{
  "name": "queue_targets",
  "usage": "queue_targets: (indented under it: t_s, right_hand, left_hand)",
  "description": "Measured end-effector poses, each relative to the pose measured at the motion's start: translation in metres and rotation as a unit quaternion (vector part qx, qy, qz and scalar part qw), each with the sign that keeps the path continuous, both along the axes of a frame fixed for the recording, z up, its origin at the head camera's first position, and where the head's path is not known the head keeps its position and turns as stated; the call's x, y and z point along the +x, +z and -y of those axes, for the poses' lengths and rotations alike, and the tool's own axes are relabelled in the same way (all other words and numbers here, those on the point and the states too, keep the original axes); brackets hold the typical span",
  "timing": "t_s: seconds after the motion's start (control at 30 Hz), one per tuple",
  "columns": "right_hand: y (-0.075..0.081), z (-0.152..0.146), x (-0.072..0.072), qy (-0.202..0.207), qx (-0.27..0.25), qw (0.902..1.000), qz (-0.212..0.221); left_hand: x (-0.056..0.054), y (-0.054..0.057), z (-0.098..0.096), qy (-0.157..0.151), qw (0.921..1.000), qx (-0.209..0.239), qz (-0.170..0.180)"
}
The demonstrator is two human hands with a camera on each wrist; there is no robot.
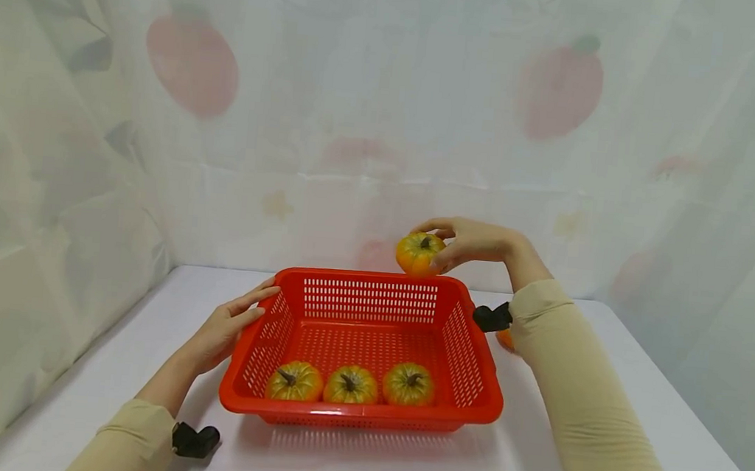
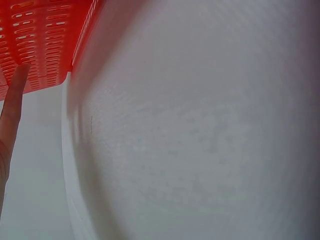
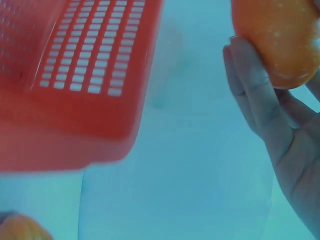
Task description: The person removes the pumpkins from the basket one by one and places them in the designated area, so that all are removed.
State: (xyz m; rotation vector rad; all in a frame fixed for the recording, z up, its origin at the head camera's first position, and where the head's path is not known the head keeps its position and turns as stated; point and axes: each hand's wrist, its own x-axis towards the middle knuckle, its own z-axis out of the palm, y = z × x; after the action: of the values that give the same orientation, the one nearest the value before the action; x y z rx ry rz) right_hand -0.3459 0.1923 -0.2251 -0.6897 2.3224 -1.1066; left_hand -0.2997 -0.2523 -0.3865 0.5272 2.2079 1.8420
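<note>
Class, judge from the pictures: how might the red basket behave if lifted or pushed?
The red basket is probably light for its size, since its walls are full of slots. It is likely fairly stiff, as its rim shows no sagging. Lifted, it may dip toward its near side, where three pumpkins sit in a row.

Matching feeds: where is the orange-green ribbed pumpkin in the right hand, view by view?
Head: orange-green ribbed pumpkin near the middle, slightly right, in the right hand.
Left wrist: not in it.
Right wrist: top right corner, partly cut off.
Shared landmark: the red perforated plastic basket, lower middle in head, upper left in both wrist views.
</note>
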Motion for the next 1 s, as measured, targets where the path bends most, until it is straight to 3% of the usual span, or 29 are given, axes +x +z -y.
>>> queue_targets:
  t_s: [0.53,1.0]
  right_hand:
    - [-0.011,-0.067,0.013,-0.081,-0.038,0.9945,-0.053]
    - [-0.034,-0.122,0.027,-0.195,-0.079,0.9727,-0.097]
  left_hand:
    - [-0.003,-0.001,0.000,0.004,0.9999,-0.011,-0.006]
    - [-0.003,0.000,0.002,0.003,0.9999,-0.008,-0.006]
